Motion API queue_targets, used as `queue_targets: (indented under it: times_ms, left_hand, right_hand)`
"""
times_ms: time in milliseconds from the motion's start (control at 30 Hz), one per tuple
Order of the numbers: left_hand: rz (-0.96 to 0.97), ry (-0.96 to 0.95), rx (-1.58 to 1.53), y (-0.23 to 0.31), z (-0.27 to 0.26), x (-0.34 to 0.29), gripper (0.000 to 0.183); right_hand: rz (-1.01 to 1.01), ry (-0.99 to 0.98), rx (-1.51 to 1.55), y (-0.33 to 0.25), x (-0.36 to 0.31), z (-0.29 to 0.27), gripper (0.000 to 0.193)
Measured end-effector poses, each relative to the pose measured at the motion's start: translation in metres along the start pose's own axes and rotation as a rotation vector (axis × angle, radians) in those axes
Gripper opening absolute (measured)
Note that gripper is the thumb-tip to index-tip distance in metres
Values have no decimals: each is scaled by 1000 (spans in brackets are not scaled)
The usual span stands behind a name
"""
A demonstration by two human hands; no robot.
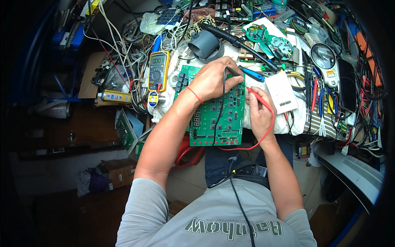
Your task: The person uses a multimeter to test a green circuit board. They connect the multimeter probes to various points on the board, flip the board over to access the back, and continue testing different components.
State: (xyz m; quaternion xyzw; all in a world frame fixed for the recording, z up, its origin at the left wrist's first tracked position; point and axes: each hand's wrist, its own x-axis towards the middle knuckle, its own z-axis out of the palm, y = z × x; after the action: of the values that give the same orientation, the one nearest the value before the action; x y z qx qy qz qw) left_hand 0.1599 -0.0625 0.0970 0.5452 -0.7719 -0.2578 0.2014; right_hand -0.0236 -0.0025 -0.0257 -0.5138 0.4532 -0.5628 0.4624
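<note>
A green circuit board [228,131] with black push buttons and a digit display lies before me at the bench's front edge. My left hand [213,79] reaches over its far part, fingers closed on a black test probe [231,71]; the probe's tip is hard to make out. Beside the board's right edge, my right hand [261,113] is closed on a red test probe [258,98] that points toward the board. Its red lead [272,125] loops down across the board's near edge. A yellow multimeter [158,71] with a lit display lies left of the board.
Behind the board stand a grey plastic ring-shaped part [205,46] and a black hose [234,40]. A blue-handled tool [252,74], a white plate [281,92] and a magnifying glass [323,57] lie to the right. Tangled wires [117,39] crowd the left.
</note>
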Motion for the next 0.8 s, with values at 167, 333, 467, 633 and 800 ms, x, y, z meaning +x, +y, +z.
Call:
queue_targets:
  times_ms: [167,333,467,633,800]
  left_hand:
    - [13,-3,-12,-2,0,0,19]
    - [11,7,-34,-4,1,0,19]
    - [36,19,-37,-6,2,1,19]
    - [-6,-41,-63,-6,0,1,18]
    - [-24,-53,-46,-4,-1,1,18]
  right_hand:
    - [0,-4,-2,1,0,-1,20]
    - [-13,1,-1,0,1,0,20]
    - [-33,7,-11,-1,1,0,19]
    - [-21,-6,-4,0,0,-2,20]
    - [-33,1,7,1,1,-1,22]
